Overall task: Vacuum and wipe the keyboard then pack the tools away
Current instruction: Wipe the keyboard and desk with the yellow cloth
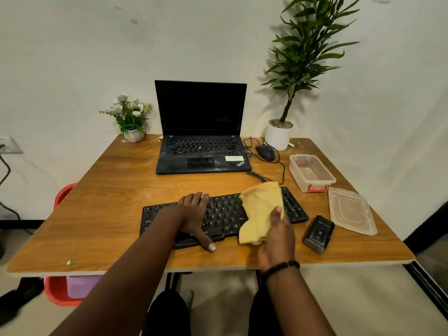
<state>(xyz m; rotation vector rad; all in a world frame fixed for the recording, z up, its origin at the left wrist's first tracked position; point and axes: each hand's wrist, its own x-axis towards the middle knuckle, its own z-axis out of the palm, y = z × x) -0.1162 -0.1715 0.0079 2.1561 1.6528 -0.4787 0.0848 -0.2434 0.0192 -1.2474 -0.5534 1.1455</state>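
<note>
A person sits at a brown wooden bench point(109, 190). A black rectangular plastic keyboard point(223, 214) lies near its front edge. The left hand point(196, 214) rests flat across the keyboard's left half, fingers straight and spread. The right hand point(276, 236) holds a soft yellow cloth point(260, 209) above the keyboard's right half, fingers curled around it. A small black handheld vacuum point(318, 234) lies just right of the keyboard. Farther right sit a clear plastic box with red clips point(311, 172) and its clear lid point(351, 210), apart.
</note>
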